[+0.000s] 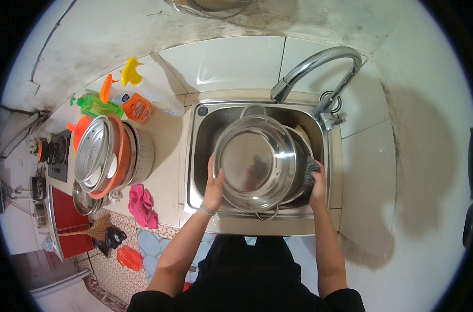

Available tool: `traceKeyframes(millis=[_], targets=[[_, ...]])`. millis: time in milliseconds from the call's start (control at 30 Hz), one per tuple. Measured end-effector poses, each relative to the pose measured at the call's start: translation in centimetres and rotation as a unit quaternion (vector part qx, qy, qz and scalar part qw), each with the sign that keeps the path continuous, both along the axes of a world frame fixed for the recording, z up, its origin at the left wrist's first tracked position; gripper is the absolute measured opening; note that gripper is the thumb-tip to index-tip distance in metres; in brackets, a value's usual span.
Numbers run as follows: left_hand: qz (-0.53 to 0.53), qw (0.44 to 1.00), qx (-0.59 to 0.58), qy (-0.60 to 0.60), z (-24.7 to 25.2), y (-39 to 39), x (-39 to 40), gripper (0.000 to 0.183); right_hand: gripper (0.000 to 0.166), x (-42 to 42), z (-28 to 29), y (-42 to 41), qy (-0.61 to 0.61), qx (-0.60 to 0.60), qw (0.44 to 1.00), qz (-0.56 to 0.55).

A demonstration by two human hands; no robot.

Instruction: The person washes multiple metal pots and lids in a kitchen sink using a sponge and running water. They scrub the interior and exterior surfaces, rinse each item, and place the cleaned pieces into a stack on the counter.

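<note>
A clear glass bowl sits tilted over other cookware in the steel sink. My left hand grips the bowl's left rim, thumb on the near side of the wall. At the right of the sink, my right hand has its fingers closed on a dark grey scouring pad, beside a pot. A looped metal handle of a vessel under the bowl sticks out over the sink's front edge. The lower vessels are mostly hidden by the glass.
A chrome faucet arches over the sink's back right corner. On the counter to the left stand stacked colanders and basins, a white spray bottle, an orange-labelled bottle, a green pump bottle and a pink cloth.
</note>
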State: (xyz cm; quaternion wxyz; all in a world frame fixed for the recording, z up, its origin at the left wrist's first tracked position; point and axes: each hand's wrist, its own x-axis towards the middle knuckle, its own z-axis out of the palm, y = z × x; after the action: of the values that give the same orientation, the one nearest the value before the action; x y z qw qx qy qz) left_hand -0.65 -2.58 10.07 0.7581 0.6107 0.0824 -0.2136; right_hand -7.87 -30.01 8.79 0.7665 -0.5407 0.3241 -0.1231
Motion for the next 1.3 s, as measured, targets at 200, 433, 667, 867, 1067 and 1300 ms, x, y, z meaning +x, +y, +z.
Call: traceKeyframes(millis=[200,433,667,867,1067,1300], targets=[[-0.049,0.991,0.124,-0.033,-4.1,-3.0,4.3,0.051,0.045,7.2,-5.6,1.3,-0.032,-0.554,0.806,0.209],[-0.115,0.961,0.208,-0.138,-6.7,-4.8,7.1,0.046,0.042,7.6,-13.6,1.0,0.072,-0.665,0.652,0.356],[-0.027,0.99,0.106,0.091,-9.5,-5.8,8.0,0.04,0.045,5.6,-12.5,12.7,-0.092,-0.388,0.852,0.338],[-0.036,0.989,0.141,0.032,-12.3,-4.9,7.1,0.039,0.044,13.5,-15.7,3.8,0.015,-0.588,0.788,0.181],[-0.078,0.893,0.418,-0.147,-11.0,-5.2,6.2,0.045,0.043,4.2,-12.7,2.8,0.259,-0.568,0.696,0.355],[-0.184,0.802,0.522,-0.224,-10.3,-3.5,8.3,0.05,0.049,2.9,-5.8,2.3,0.18,-0.602,0.77,0.106]])
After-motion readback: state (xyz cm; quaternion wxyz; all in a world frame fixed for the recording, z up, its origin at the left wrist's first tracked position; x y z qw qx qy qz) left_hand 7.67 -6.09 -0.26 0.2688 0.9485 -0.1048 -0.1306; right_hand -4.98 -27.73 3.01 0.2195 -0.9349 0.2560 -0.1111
